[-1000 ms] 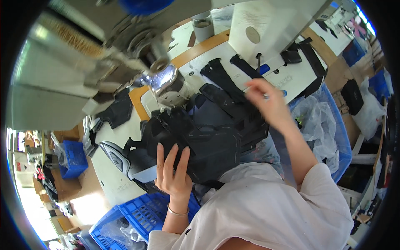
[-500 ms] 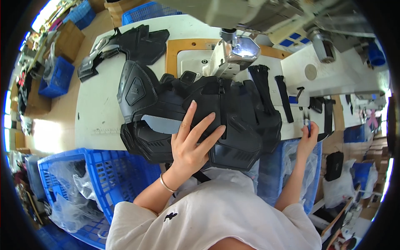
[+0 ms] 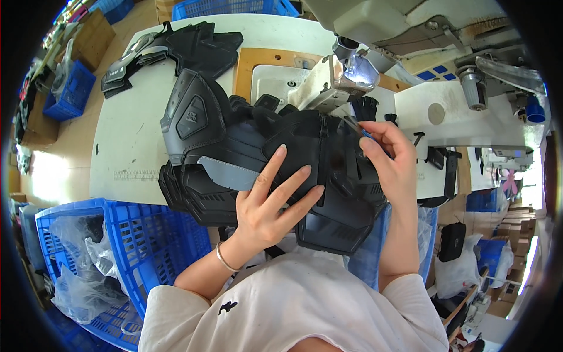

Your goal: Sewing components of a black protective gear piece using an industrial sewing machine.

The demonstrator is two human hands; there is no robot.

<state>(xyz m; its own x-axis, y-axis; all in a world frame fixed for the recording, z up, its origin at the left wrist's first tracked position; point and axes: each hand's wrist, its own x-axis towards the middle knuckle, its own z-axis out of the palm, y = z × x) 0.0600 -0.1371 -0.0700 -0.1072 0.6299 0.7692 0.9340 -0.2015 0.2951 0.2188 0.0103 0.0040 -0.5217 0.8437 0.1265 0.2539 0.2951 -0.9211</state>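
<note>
A black padded piece [image 3: 234,141] made of sewn panels lies over the table's near edge, with a zipper [image 3: 324,158] running down its right part. My left hand [image 3: 267,205] is spread flat on it, fingers apart, left of the zipper. Beside those fingers a grey curved panel with a toothed edge [image 3: 226,173] rests on the black piece. My right hand [image 3: 394,158] pinches a small tool with a metal blade and a blue part, which looks like thread snips [image 3: 355,125]. Its tip is near the piece's upper right, close to the zipper; whether it touches is unclear.
A sewing machine [image 3: 331,82] stands just beyond the piece. More black pieces [image 3: 199,50] lie at the table's [image 3: 126,141] far left. A blue crate [image 3: 111,234] with clear plastic bags sits at lower left. Black strips [image 3: 366,107] lie right of the machine head.
My right hand has come from the table's right side inward to the black piece, bringing the small tool. My left hand stays spread on the piece. The whole view has shifted slightly.
</note>
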